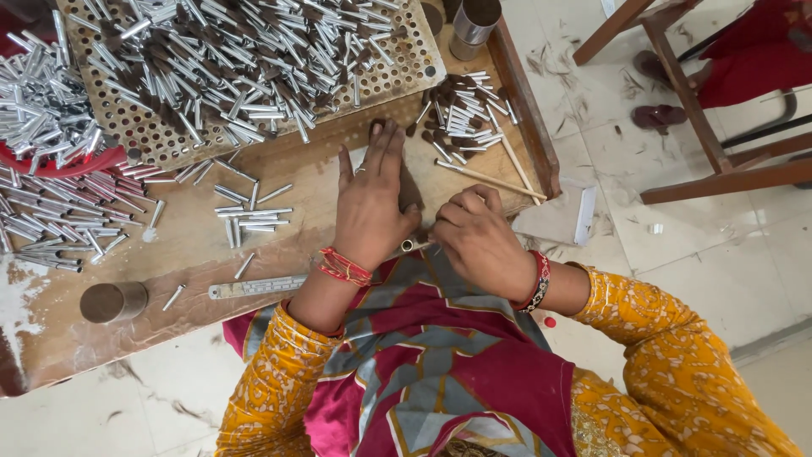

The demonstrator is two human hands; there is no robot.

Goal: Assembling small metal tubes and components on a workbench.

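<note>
My left hand (370, 203) lies flat, fingers stretched, on a brown lump (409, 188) on the wooden board (194, 245). My right hand (476, 239) is curled beside it, fingers pinched on a small silver tube (409, 245) at the board's near edge. A pile of filled silver tubes (461, 114) and a thin wooden stick (491, 178) lie just beyond my right hand. A few loose silver tubes (247, 216) rest left of my left hand.
A perforated tray (152, 135) heaped with silver tubes fills the top. More tubes sit in a red bowl (63, 165) and on the board at left. A metal ruler (254, 288), a brown cylinder (112, 301), a metal cup (471, 25), wooden furniture legs (694, 110) at right.
</note>
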